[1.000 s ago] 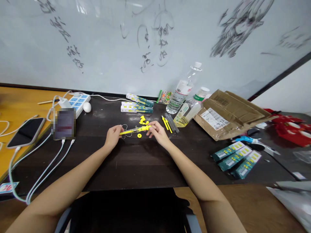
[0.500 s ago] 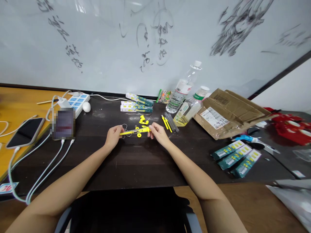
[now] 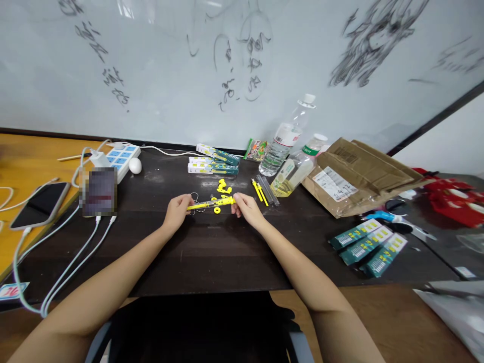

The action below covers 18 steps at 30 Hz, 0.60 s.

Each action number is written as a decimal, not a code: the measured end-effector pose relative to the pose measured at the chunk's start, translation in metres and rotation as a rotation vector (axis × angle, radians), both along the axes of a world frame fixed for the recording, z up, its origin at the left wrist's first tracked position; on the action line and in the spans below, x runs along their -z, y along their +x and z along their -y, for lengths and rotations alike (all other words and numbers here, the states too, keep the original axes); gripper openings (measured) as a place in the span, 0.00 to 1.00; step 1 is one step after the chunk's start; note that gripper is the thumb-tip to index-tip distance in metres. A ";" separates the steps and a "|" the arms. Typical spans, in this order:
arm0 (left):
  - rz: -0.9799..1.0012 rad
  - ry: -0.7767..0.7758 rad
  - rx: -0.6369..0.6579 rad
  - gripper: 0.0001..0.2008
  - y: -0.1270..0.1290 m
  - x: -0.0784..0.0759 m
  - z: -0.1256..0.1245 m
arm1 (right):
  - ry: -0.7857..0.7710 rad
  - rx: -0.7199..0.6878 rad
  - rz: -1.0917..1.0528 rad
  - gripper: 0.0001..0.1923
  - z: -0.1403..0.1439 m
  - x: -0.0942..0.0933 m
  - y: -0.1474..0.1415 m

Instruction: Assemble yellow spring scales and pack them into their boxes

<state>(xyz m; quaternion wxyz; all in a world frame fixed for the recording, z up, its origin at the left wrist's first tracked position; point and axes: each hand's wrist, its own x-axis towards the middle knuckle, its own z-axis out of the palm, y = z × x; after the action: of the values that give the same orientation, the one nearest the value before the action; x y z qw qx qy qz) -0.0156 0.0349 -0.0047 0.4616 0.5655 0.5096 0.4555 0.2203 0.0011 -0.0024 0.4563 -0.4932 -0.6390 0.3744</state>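
Observation:
A slim clear tube with yellow parts (image 3: 206,204) is stretched level between both hands, above the dark table. My left hand (image 3: 177,214) pinches its left end, and my right hand (image 3: 247,209) closes on the yellow right end. Fingertips hide both ends. Just behind the tube lie small yellow plastic pieces (image 3: 224,188). A yellow ring (image 3: 217,210) rests below the tube, and a thin pale loop of wire or cord (image 3: 194,197) lies beside my left fingers. Right of my right hand are yellow rods (image 3: 259,192) and clear tubes (image 3: 268,190).
Narrow printed boxes (image 3: 213,168) are stacked at the back, with more boxes (image 3: 372,244) at right. A water bottle (image 3: 282,143), a bottle of yellowish liquid (image 3: 295,174) and a cardboard parcel (image 3: 351,176) stand behind. Left are a power strip (image 3: 123,160), cables and phones (image 3: 40,205).
The hands and tube keep almost the same position and hold. The whole view has shifted very slightly.

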 end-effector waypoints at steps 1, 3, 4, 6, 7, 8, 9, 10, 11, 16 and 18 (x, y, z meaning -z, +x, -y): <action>-0.002 0.007 0.007 0.15 0.000 0.001 0.000 | -0.002 0.006 0.012 0.26 0.000 0.000 0.000; -0.009 0.024 0.020 0.15 -0.001 0.002 -0.001 | -0.005 0.025 0.053 0.29 0.000 0.000 0.001; -0.014 0.032 0.023 0.15 -0.001 0.003 -0.002 | -0.008 0.038 0.075 0.30 0.000 0.001 0.001; -0.024 0.042 0.024 0.15 -0.001 0.004 -0.003 | -0.014 0.059 0.104 0.31 0.000 0.002 0.002; -0.026 0.043 0.025 0.15 -0.001 0.005 -0.003 | -0.017 0.065 0.108 0.31 0.000 0.002 0.002; -0.025 0.042 0.025 0.15 -0.001 0.005 -0.004 | -0.018 0.067 0.107 0.31 0.000 0.002 0.002; -0.023 0.042 0.027 0.15 -0.001 0.005 -0.004 | -0.015 0.065 0.102 0.30 0.000 0.002 0.001; -0.022 0.042 0.028 0.15 -0.001 0.006 -0.004 | -0.010 0.063 0.091 0.28 0.000 0.003 0.001; -0.023 0.043 0.030 0.15 -0.001 0.006 -0.004 | -0.006 0.062 0.075 0.26 0.000 0.003 0.001; -0.045 0.035 0.033 0.16 -0.001 0.007 -0.003 | 0.045 0.074 -0.065 0.16 0.000 0.003 -0.002; -0.060 0.028 0.027 0.16 -0.001 0.007 -0.003 | 0.073 0.081 -0.091 0.16 0.000 0.002 -0.003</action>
<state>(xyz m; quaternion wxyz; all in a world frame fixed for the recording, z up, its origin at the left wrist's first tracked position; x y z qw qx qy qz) -0.0167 0.0380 -0.0121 0.4443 0.5922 0.5089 0.4392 0.2170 0.0015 -0.0044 0.5172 -0.4842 -0.6104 0.3542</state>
